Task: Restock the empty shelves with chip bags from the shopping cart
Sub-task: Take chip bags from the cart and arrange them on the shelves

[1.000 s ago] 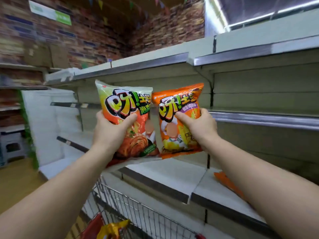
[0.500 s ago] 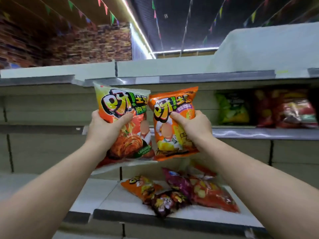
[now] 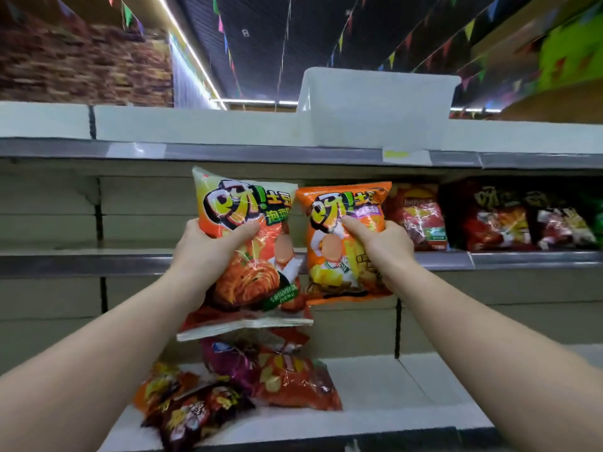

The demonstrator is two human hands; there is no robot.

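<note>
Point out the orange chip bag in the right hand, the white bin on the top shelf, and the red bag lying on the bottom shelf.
orange chip bag (image 3: 339,203): head view, on its printed upper front.
white bin (image 3: 375,109): head view, on its front wall.
red bag (image 3: 293,383): head view, on its crinkled middle.

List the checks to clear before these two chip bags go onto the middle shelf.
1. Left hand grip on the green-topped bag: ok.
2. Right hand grip on the orange bag: ok.
3. Free space on the middle shelf left of the stocked bags: ok.
4. Both bags upright, labels facing out: ok.
5. Shelf depth behind the bags: cannot tell.
</note>
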